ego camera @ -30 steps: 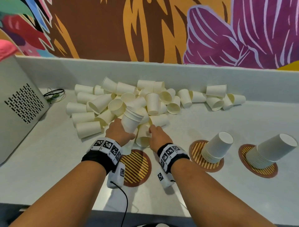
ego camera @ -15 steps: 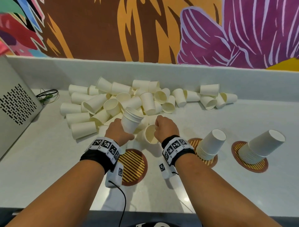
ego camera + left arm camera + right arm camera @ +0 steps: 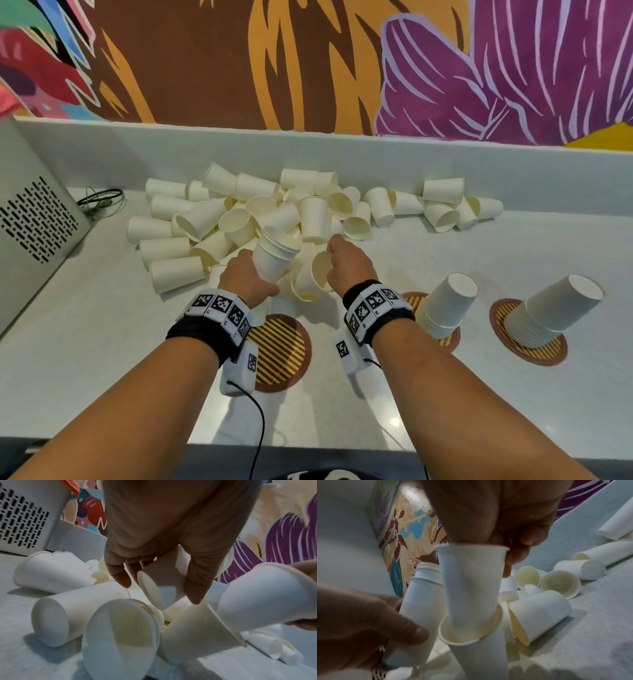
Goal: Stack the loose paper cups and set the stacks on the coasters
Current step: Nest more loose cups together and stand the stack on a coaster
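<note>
My left hand [image 3: 248,279] grips a short stack of white paper cups [image 3: 275,255], tilted with the rims up and away; in the left wrist view my fingers [image 3: 120,577] curl round its base [image 3: 150,582]. My right hand [image 3: 344,263] pinches the rim of a single cup [image 3: 471,577] just right of the stack. That cup's bottom sits inside another loose cup [image 3: 476,642]. A heap of loose cups [image 3: 308,209] lies behind both hands. The near striped coaster [image 3: 282,353] is bare.
Two upside-down cup stacks [image 3: 445,308] [image 3: 551,313] stand on coasters to the right. A grey perforated box [image 3: 30,222] and a coiled cable [image 3: 101,198] sit at the left. The white counter's back wall [image 3: 376,161] runs behind the heap.
My right hand reached into the heap, took a cup by its rim and lifted it beside the stack. The left hand kept hold of its stack, almost still.
</note>
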A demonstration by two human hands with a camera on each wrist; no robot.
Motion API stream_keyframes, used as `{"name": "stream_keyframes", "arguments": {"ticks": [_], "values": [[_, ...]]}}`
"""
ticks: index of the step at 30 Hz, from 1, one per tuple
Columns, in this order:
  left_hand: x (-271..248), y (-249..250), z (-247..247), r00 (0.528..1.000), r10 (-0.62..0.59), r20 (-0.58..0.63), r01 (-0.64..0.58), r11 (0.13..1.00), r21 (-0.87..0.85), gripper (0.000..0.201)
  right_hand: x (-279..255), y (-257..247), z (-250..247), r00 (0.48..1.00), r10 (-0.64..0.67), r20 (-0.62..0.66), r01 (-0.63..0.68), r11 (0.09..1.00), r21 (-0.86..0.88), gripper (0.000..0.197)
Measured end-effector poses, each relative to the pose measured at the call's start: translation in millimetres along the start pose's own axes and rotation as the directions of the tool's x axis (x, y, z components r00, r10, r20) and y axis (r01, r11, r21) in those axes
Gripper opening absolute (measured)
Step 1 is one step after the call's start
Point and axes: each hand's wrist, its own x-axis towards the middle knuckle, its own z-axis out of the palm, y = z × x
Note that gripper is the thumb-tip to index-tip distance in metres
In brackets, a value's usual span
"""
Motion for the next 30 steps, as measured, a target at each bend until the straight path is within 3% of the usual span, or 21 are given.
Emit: {"name": "stream_keyframes", "arguments": {"ticks": [6,9,11,16,19,24,27,30], "values": [[4.1,-4.1,-4.7,0.997,-0.049,-0.064,0.054,0.995,0.082,0.066,6.6,-2.8,-25.2,0.977,0.080,-0.199,-0.038,0.978,0.204,0.043],[4.6,-4.5,-5.9,0.997,-0.035,-0.063,0.043,0.992,0.121,0.060,13.1,-7.4,-36.3,0.944,0.095,-0.317,0.001,0.957,0.290,0.048],[3.9,-2.3,-5.0,0.998,-0.004,-0.055,0.011,0.992,0.130,0.057,14.4,-13.6,-40.9,0.943,0.052,-0.327,0.053,0.951,0.306,0.052],[-1.1,3.9,-1.5,0.997,0.075,-0.017,-0.074,0.996,0.057,0.057,16.8,-32.7,-21.2,0.977,-0.181,-0.115,0.199,0.965,0.173,0.057],[-3.4,0.6,-7.0,0.997,0.054,-0.051,-0.053,0.998,0.015,0.051,18.6,-31.6,-8.9,0.981,-0.161,-0.109,0.180,0.964,0.195,0.054],[-5.7,-5.6,-13.1,0.996,0.037,-0.078,-0.038,0.999,-0.019,0.050,15.2,-31.2,12.4,0.972,-0.230,0.050,0.223,0.967,0.127,0.055],[-1.5,-12.0,-14.1,0.995,-0.006,-0.098,0.005,1.000,-0.010,0.052,12.3,-32.0,14.1,0.988,-0.152,0.038,0.144,0.977,0.156,0.046],[3.0,-18.6,-15.9,0.993,-0.051,-0.105,0.052,0.999,0.002,0.057,6.2,-31.7,14.2,0.954,-0.169,0.247,0.164,0.986,0.045,0.037]]}}
